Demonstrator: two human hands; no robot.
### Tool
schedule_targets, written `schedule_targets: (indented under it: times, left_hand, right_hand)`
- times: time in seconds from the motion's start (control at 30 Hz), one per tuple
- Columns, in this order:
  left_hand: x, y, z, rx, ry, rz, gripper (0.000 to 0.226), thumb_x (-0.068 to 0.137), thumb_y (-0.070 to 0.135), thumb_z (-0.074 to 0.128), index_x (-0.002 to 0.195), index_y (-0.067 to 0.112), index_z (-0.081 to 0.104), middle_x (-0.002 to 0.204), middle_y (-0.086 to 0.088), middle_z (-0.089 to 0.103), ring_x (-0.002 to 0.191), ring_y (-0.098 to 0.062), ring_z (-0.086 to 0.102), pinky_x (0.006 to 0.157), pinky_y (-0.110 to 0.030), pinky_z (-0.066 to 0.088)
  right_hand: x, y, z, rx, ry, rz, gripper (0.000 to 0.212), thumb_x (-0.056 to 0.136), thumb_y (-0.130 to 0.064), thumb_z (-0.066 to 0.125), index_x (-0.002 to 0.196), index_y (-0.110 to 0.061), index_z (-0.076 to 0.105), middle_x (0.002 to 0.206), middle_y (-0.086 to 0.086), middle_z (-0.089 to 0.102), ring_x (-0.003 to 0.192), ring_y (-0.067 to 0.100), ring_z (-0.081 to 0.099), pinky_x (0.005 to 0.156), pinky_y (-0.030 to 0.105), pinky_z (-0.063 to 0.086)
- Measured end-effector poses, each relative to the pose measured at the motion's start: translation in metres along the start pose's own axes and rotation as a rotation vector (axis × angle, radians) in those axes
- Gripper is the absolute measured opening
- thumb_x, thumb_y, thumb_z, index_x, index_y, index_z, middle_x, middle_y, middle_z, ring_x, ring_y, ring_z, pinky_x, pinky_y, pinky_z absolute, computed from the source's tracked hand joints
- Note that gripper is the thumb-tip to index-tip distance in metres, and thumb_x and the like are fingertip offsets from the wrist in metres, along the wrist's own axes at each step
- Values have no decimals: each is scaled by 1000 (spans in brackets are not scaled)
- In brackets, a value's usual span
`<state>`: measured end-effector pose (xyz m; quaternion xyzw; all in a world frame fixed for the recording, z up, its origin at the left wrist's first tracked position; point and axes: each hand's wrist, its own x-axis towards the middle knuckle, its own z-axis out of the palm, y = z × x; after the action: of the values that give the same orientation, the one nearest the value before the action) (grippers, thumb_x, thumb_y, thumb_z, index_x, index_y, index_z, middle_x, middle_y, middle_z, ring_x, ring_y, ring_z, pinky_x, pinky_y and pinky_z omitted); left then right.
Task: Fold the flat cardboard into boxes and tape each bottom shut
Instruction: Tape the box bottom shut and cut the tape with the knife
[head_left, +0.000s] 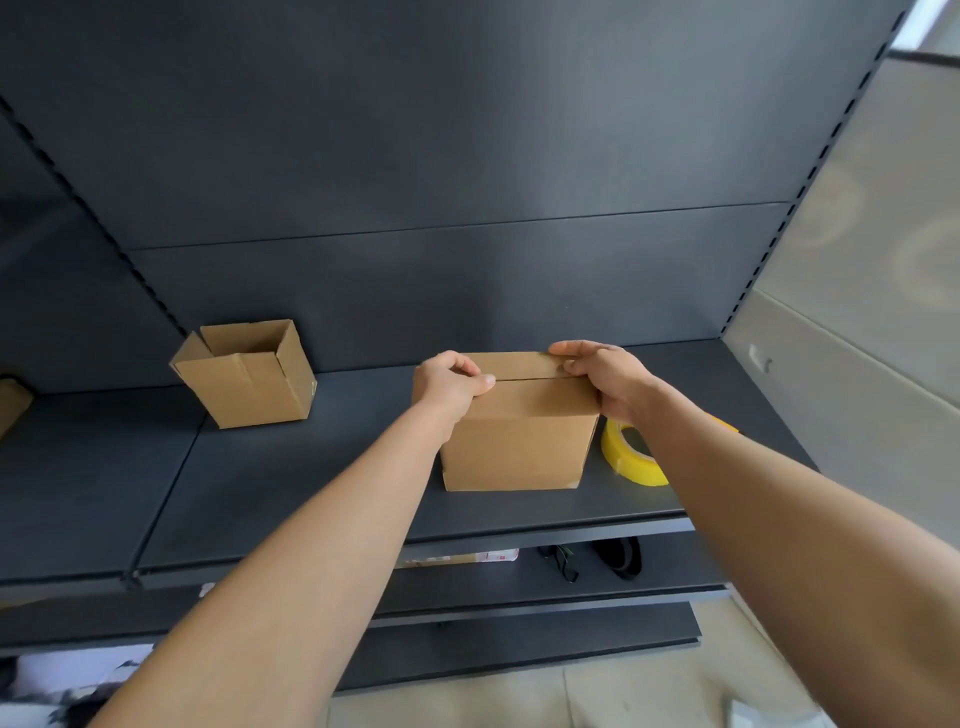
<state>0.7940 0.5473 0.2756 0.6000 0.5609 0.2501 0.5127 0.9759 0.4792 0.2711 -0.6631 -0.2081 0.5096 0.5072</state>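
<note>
A small brown cardboard box (514, 441) stands on the dark shelf (291, 483), its two upper flaps folded flat and meeting along a seam. My left hand (449, 387) grips the box's top left corner, thumb pressed on the seam. My right hand (605, 376) holds the top right corner, fingers over the far flap. A yellow roll of tape (631, 454) lies on the shelf just right of the box, partly hidden by my right forearm. A second folded box (247, 374) sits at the back left, open side up with its flaps standing.
Another piece of cardboard (13, 402) shows at the far left edge. Lower shelves hold a flat package (457, 558) and black straps (618, 558). The shelf's dark back panel rises behind; a pale wall stands on the right.
</note>
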Motion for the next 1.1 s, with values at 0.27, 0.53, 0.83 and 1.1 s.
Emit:
schedule_targets:
  times: [0.27, 0.53, 0.83, 1.1]
  left_hand:
    - [2, 5, 3, 43, 41, -27, 13, 82, 14, 72, 79, 14, 59, 83, 5, 58, 70, -9, 49, 58, -21, 38]
    - [-4, 7, 8, 80, 113, -50, 11, 85, 16, 69, 78, 14, 61, 80, 7, 58, 70, -8, 48, 59, -20, 37]
    - [-3, 12, 10, 27, 131, -116, 8, 82, 13, 73, 78, 11, 65, 90, 2, 62, 88, -15, 53, 84, -28, 41]
    - [-4, 13, 13, 26, 125, -93, 2, 85, 10, 68, 87, 11, 68, 104, -1, 63, 98, -16, 54, 84, -25, 41]
  right_hand:
    - [-6, 23, -54, -954, 146, 176, 11, 94, -9, 47, 88, -5, 55, 98, 13, 52, 89, 24, 53, 68, 24, 44]
    - [10, 69, -81, -1606, -127, 364, 38, 91, -19, 48, 129, -11, 48, 114, 4, 51, 114, 29, 45, 114, 57, 13]
    - [-9, -49, -85, -1452, -22, -82, 36, 99, -24, 41, 123, -1, 56, 124, 15, 57, 115, 32, 54, 91, 30, 46]
    - [-66, -132, -25, -1290, -180, -361, 38, 102, -19, 38, 130, 2, 53, 123, 16, 51, 115, 28, 45, 91, 29, 34]
